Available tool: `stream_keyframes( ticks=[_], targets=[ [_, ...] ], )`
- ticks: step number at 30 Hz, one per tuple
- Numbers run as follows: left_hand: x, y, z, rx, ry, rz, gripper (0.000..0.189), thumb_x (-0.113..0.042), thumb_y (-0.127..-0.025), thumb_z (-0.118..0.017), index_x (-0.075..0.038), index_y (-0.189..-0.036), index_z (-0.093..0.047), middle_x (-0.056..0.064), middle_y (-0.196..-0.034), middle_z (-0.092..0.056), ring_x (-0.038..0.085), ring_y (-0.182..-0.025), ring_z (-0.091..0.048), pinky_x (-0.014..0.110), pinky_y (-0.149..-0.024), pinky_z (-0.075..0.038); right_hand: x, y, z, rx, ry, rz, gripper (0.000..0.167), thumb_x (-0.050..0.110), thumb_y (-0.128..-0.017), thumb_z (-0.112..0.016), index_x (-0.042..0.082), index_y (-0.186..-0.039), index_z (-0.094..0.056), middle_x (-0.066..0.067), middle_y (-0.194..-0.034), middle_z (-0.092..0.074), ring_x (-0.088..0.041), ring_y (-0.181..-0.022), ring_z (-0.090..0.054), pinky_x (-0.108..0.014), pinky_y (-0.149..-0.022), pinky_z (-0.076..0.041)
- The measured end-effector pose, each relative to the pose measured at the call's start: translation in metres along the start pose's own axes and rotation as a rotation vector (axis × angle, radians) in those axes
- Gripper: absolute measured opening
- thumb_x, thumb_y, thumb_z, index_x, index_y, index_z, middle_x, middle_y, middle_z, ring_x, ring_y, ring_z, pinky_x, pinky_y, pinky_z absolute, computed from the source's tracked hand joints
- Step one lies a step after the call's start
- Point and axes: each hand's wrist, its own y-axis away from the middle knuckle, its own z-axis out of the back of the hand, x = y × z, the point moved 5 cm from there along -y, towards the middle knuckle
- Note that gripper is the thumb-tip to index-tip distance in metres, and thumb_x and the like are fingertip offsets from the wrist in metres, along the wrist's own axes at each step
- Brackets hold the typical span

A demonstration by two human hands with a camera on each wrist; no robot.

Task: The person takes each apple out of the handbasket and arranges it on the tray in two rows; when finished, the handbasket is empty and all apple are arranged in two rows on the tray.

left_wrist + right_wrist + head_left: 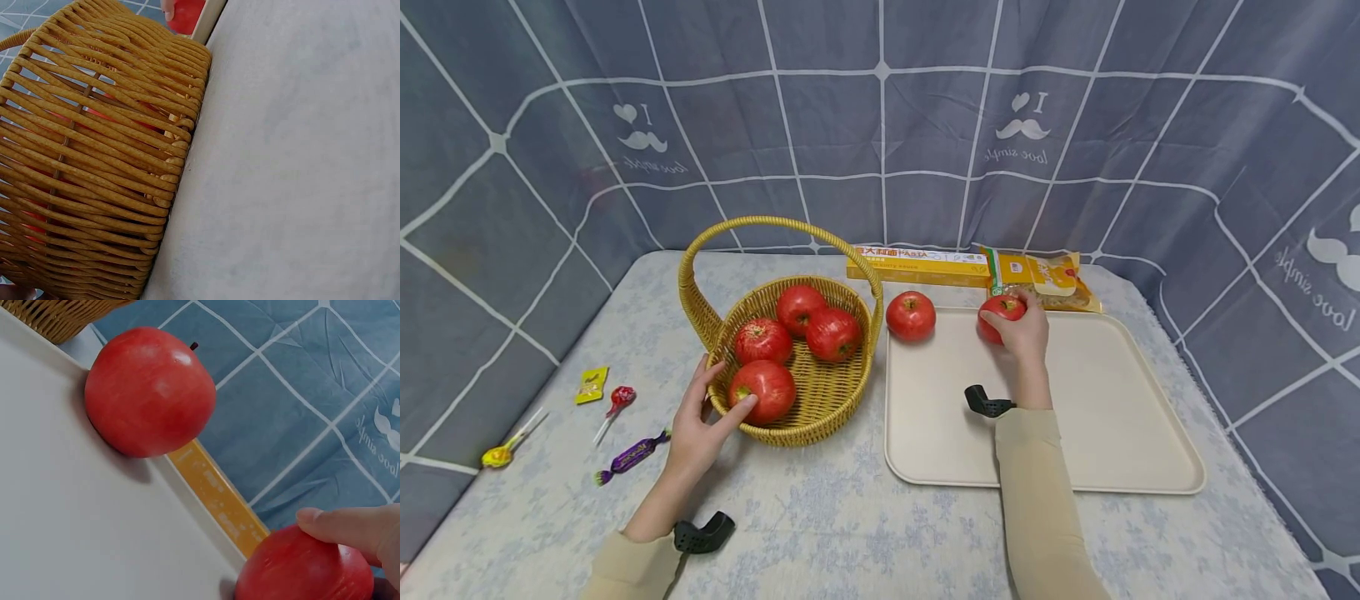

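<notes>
My left hand (696,433) grips the near left rim of a yellow wicker basket (820,392), fingers outside and thumb over the edge against a red apple (767,390). Several red apples lie in the basket, under its tall arched handle (775,221). In the left wrist view the woven basket wall (94,162) fills the left side. My right hand (1026,333) holds another red apple (992,321) at the back edge of a cream tray (947,417). A second apple (150,394) sits at the tray's back left corner, apart from the held one.
Behind the tray lie a yellow pasta box (925,268) and an orange-yellow food bag (1052,279). On the left are a yellow wrapped sweet (592,385), a red lollipop (621,398), a purple wrapped candy (632,457) and a yellow lollipop (499,455). A grey-blue checked curtain surrounds the table.
</notes>
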Motion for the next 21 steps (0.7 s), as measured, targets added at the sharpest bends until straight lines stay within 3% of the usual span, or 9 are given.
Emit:
stream_keyframes(
  ticks=[13, 16, 21],
  targets=[
    [-0.002, 0.001, 0.0, -0.007, -0.003, -0.002, 0.068, -0.017, -0.085, -0.07, -0.008, -0.144, -0.037, 0.004, -0.156, -0.011, 0.022, -0.14, -0.019, 0.01, -0.095, -0.029, 0.005, 0.004, 0.011, -0.101, 0.035, 0.007, 0.076, 0.028, -0.08, -0.075, 0.007, -0.143, -0.037, -0.015, -0.142, -0.04, -0.031, -0.129, -0.037, -0.044, -0.105, -0.033],
    [-0.001, 0.002, 0.0, -0.008, -0.008, -0.005, 0.068, -0.017, -0.085, -0.07, -0.008, -0.144, -0.037, 0.004, -0.156, -0.012, 0.023, -0.139, -0.019, 0.007, -0.093, -0.029, 0.016, 0.008, 0.02, -0.159, -0.041, 0.037, 0.073, 0.03, -0.081, -0.074, 0.008, -0.141, -0.04, -0.01, -0.141, -0.043, -0.027, -0.129, -0.037, -0.039, -0.106, -0.032],
    [-0.001, 0.001, 0.0, -0.007, -0.01, -0.012, 0.069, -0.016, -0.085, -0.071, -0.008, -0.144, -0.036, 0.004, -0.156, -0.012, 0.024, -0.139, -0.02, 0.007, -0.092, -0.029, 0.058, 0.025, 0.039, -0.232, -0.291, 0.168, 0.057, 0.022, -0.084, -0.071, 0.01, -0.135, -0.048, -0.004, -0.134, -0.05, -0.017, -0.125, -0.043, -0.03, -0.103, -0.034]
  ],
)
